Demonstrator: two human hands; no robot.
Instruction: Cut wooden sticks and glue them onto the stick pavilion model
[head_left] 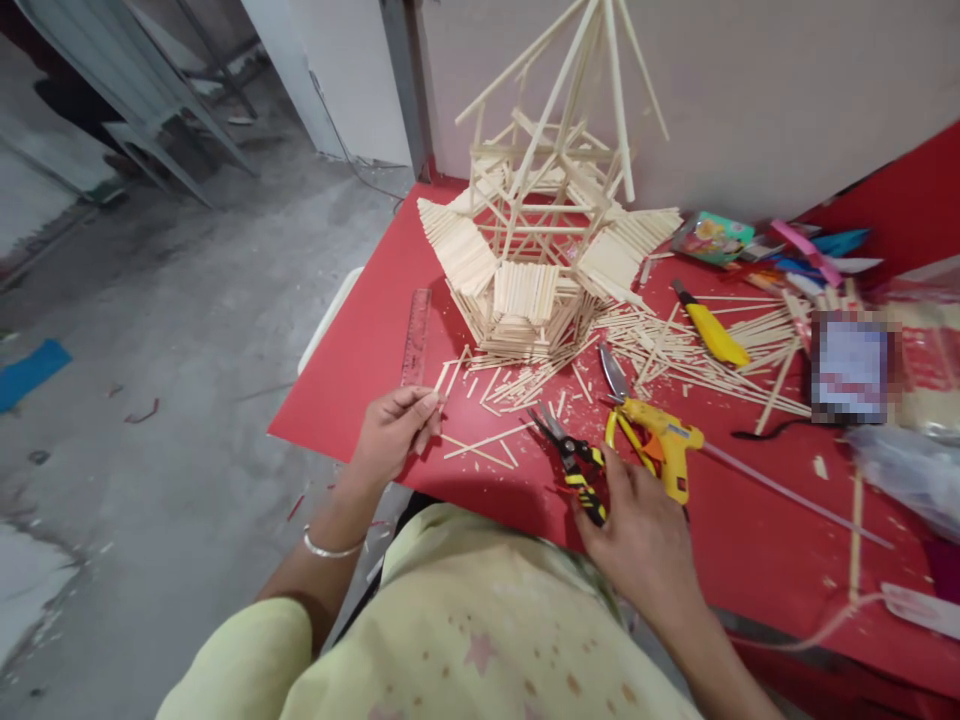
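My left hand (401,430) is closed in a pinch on thin wooden sticks (448,378) above the near left part of the red table. My right hand (641,520) lies at the table's near edge, thumb and fingers apart. Its fingertips reach the yellow handles of a pair of snips (615,375), next to a yellow glue gun (667,440) with a long glue stick in it. Beside the right thumb are black-and-yellow pliers (570,455), jaws pointing away from me. Beyond both hands stands a model built of wooden sticks (525,290), with an open frame rising to a peak.
A clear ruler (416,335) lies left of the model. Loose sticks (645,340) and cut bits are strewn to its right, with a yellow utility knife (712,325) among them. Plastic bags (915,470) and a blurred-out device (853,368) lie at the right. A wall (712,110) stands behind.
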